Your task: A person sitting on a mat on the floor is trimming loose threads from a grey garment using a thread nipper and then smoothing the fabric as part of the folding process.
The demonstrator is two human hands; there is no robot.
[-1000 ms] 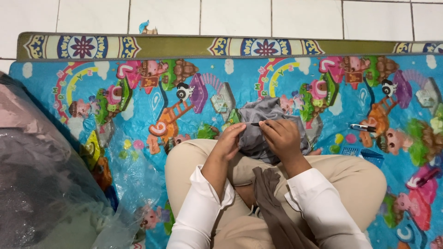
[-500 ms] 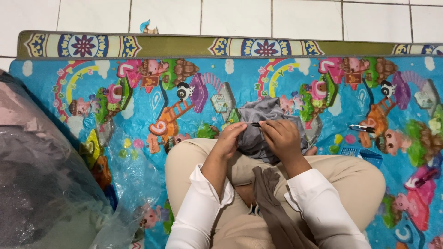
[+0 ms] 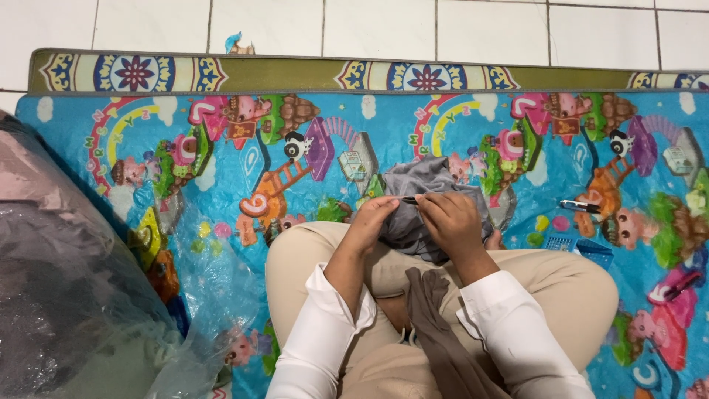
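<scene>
While seated cross-legged on the colourful cartoon-printed plastic play mat (image 3: 244, 159), the person holds a crumpled grey fabric piece (image 3: 421, 185) bunched over the knees. Left hand (image 3: 367, 225): fingers curled, pinching the cloth edge. Right hand (image 3: 452, 220): fingertips pressed together on a thin dark tool (image 3: 408, 199), apparently a needle or pick, tip at the cloth. Judged step: stitching or picking at a seam; the next move likely calls for steady cloth tension and a short, controlled pull. Nearby: small dark clippers (image 3: 580, 205) and a blue plastic mesh tray (image 3: 583, 246) on the mat to the right, a large clear plastic bag of fabric (image 3: 66, 295) at left. Nothing obstructs the hands.
</scene>
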